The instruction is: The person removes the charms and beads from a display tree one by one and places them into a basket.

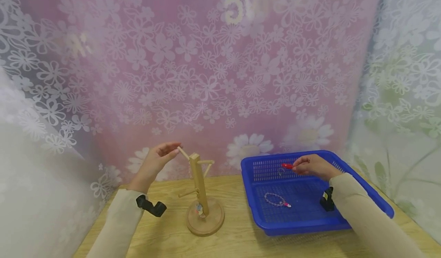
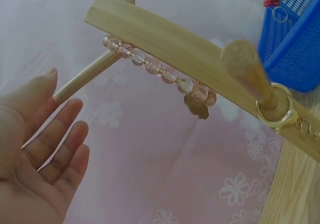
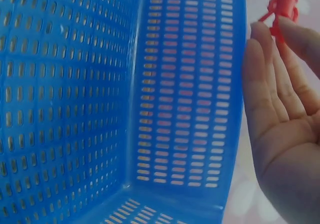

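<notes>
We judge that the hanging work is about halfway: on the pale wooden stand with several round pegs, at least two pieces already hang, a bracelet of glassy pink and clear beads and a gold-coloured metal ring with a small chain. Two pieces seem to be left. One is the glossy red figure-shaped charm, which the right hand pinches between thumb and fingers above the blue plastic basket; a thin round metal ring dangles under it. The other is a pinkish loop bracelet with a pink-and-white pendant, lying on the basket's floor. The left hand has its fingers loosely spread and grasps nothing firmly; at the tip of an upper peg it makes a light touch (whether the thumb also presses there, we cannot tell). The stand's square post rises from a smooth, disc-shaped base on a wood-grained table, while the basket's walls are rigid and pierced with rows of narrow slots. Behind is a pink cloth printed with white flowers.
</notes>
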### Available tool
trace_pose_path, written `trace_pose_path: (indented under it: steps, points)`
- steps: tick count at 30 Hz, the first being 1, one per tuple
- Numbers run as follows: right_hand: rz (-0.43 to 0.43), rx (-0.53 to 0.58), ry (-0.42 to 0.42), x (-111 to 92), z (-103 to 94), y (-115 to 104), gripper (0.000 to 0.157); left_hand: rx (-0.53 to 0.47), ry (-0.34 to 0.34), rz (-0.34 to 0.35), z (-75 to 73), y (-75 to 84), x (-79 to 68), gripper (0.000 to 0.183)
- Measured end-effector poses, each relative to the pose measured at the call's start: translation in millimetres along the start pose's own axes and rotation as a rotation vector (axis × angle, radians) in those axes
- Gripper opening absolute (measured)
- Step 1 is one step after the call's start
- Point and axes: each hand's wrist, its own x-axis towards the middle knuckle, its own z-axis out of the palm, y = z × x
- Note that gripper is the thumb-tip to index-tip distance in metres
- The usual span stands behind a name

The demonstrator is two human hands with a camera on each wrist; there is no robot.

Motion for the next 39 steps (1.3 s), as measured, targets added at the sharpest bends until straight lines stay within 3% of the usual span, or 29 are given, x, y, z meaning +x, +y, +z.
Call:
trace_pose_path:
  steps: [11,19,25,31,39]
  points:
    - [-0.005,0.103,-0.111,7.1,2.3,19.7,0.027,-0.048,-0.007,0.005,7.4,-1.8,5.9,0.041]
    - [0.016,0.151,-0.129,8.7,8.6,25.2,0.030,-0.058,0.020,0.002,8.2,-1.8,5.0,0.031]
    - [0.051,0.131,-0.160,7.8,12.4,32.4,0.026,-0.053,0.034,-0.001,7.8,-2.1,2.2,0.036]
    - [0.091,0.099,-0.200,6.2,13.8,38.0,0.025,-0.053,0.053,0.002,9.2,-0.2,-0.2,0.028]
    - [0.114,0.119,-0.196,4.1,11.8,36.6,0.022,-0.020,0.092,-0.005,9.9,0.9,-3.3,0.034]
